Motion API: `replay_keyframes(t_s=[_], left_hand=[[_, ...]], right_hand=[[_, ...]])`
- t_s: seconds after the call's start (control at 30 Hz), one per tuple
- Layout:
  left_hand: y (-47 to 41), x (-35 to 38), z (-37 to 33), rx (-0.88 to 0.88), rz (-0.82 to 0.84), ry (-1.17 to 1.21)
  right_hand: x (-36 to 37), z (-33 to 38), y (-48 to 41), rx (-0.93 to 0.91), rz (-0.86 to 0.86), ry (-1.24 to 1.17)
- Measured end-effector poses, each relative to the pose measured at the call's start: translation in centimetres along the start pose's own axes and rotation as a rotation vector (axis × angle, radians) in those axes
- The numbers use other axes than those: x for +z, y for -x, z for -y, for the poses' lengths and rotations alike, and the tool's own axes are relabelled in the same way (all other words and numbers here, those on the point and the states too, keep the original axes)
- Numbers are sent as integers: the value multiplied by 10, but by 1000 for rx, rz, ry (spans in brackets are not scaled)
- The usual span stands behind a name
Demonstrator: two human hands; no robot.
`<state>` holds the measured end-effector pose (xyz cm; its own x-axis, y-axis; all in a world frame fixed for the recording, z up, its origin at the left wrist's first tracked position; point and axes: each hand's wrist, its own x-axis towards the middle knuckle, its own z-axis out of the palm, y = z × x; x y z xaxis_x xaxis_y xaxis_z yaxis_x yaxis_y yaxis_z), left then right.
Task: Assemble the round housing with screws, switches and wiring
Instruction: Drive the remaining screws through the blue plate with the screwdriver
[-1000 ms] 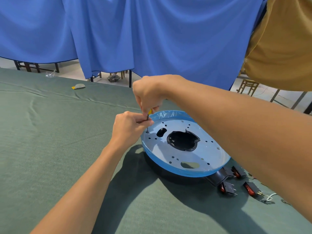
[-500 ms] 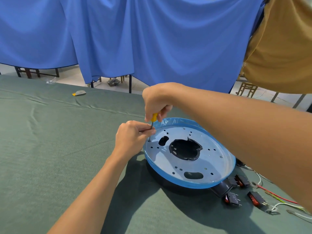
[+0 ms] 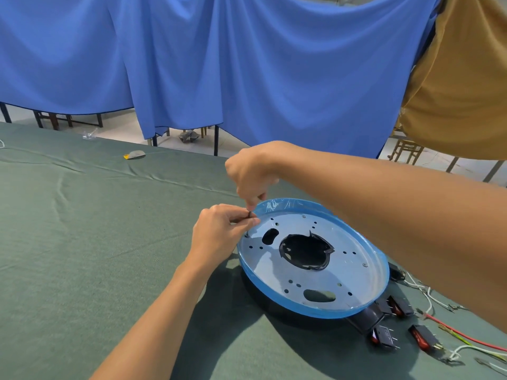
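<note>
The round housing (image 3: 354, 275), a pale metal plate with a blue film rim and a dark centre hole, lies on the green cloth. My right hand (image 3: 251, 172) grips a small screwdriver from above, its handle hidden in the fist. The thin dark shaft (image 3: 249, 215) stands upright over a hole at the plate's left edge. My left hand (image 3: 219, 231) pinches that shaft low down, beside the rim. Black rocker switches (image 3: 384, 334) with red faces lie at the plate's near right. Red, white and green wires (image 3: 461, 335) trail off to the right.
The green table cloth (image 3: 82, 242) stretches wide to the left. A small grey and yellow item (image 3: 134, 154) lies near the far edge. Blue curtains (image 3: 247, 64) and a brown cloth (image 3: 461, 91) hang behind the table, with chair legs below them.
My right hand has closed lower over the screwdriver, so the yellow handle no longer shows. Both hands stay at the plate's left edge. The view has tilted, showing more switches and wires.
</note>
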<state>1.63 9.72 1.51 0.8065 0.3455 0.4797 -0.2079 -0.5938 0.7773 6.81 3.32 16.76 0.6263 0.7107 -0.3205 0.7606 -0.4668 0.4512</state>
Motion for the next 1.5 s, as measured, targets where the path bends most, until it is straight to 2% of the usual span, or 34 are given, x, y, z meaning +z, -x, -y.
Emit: replay_keyframes(t_s=[0.13, 0.27, 0.37, 0.5, 0.57, 0.67, 0.8, 0.93, 1.07, 1.17, 1.27, 1.33, 1.4, 1.5], left_hand=[[-2, 1, -2, -2, 16, 1], [-3, 0, 1, -6, 41, -18], [-4, 0, 2, -1, 38, -25], [-4, 1, 2, -8, 22, -9], [-4, 1, 4, -15, 22, 2], [-3, 0, 5, -9, 26, 17], [-1, 1, 2, -4, 20, 31], [0, 1, 1, 19, 15, 28], [0, 1, 0, -4, 29, 7], [-1, 1, 2, -8, 40, 8], [-2, 1, 3, -16, 43, 13], [-2, 1, 4, -20, 44, 10], [-2, 1, 4, -15, 51, -8], [-2, 0, 4, 4, 43, -34]], right_hand=[[-2, -6, -3, 228, 181, -350], [1, -12, 2, 281, 226, -438], [4, -8, 7, 156, 136, -260], [4, -9, 14, -33, -136, -2], [6, -12, 15, -100, -169, 25], [5, -10, 11, -109, -116, -31], [1, -8, 6, -4, -13, -161], [-7, 6, 0, 69, 102, -97], [-18, 14, -1, 146, 228, -162], [-13, 8, 10, 107, 153, -143], [-5, 4, 24, 17, -126, 89], [-1, 2, 30, -72, -242, 188], [0, 0, 31, -153, -250, 195], [0, 1, 23, -153, -215, 175]])
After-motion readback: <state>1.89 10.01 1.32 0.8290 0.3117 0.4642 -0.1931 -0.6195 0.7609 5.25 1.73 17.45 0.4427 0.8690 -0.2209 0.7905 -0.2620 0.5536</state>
